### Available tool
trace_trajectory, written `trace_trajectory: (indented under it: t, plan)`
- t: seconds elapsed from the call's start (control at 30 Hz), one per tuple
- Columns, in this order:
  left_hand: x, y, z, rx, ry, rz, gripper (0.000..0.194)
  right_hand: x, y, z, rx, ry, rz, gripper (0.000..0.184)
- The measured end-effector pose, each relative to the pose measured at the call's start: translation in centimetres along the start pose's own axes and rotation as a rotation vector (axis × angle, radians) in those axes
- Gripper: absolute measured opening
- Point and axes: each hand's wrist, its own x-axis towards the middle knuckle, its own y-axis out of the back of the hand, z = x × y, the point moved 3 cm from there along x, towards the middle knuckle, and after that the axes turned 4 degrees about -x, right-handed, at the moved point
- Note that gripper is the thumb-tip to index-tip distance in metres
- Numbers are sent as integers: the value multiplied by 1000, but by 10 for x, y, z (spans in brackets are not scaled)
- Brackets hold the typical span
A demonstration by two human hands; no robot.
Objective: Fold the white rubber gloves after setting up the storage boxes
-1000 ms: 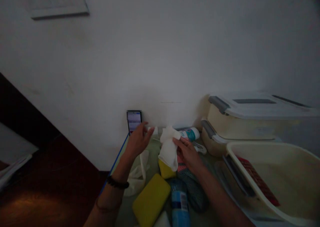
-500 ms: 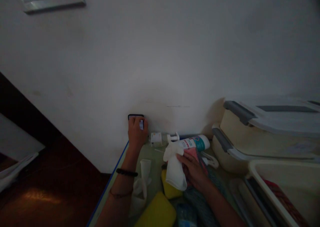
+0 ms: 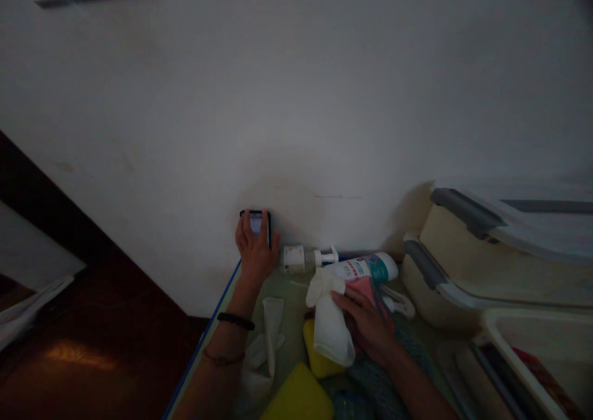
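A dark-edged phone (image 3: 256,223) with a lit screen stands upright against the wall. My left hand (image 3: 256,250) is closed around its lower part, fingers along the screen and thumb at the right side. My right hand (image 3: 364,318) pinches a limp white glove (image 3: 330,327) between thumb and fingers. Below the glove are a yellow sponge (image 3: 317,352) and a larger yellow piece (image 3: 301,398). Another white glove (image 3: 262,358) lies on the green surface (image 3: 294,312) between my forearms. By my left hand, a clear pump bottle (image 3: 299,259) lies on its side.
Along the wall lies a white and teal bottle (image 3: 382,267). A pink cloth (image 3: 364,289) and grey-blue mesh fabric (image 3: 377,383) are beside my right hand. Lidded bins (image 3: 486,259) are stacked at the right, above an open white tub (image 3: 532,324). A blue edge (image 3: 199,349) borders the left.
My left hand's fingers have spread and shifted lower on the phone, uncovering more of its screen. The right hand keeps the glove, and the view has shifted slightly.
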Motion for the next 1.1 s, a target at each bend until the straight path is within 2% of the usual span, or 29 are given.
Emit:
trace_trajectory:
  t: [0.17,0.37,0.5,0.6,0.7,0.87,1.1]
  plan:
    - [-4,4,-4,-31,-5,15,52,0,2,3,0,-13,21,31]
    - [-20,16,-24,-115,29,64,32,-1,1,2,12,-12,19,29]
    - [-22,15,-46,-213,118,114,46,-1,1,2,9,-26,21,29]
    - [-17,7,-57,-305,192,112,58,0,1,3,1,-32,13,29]
    - [-12,0,-64,-380,266,99,61,0,3,5,-15,-35,38,32]
    - [-7,-1,-64,-406,285,92,65,1,4,7,-36,-28,33,34]
    - [-6,7,-43,-330,198,109,68,4,5,8,-20,-29,-13,31]
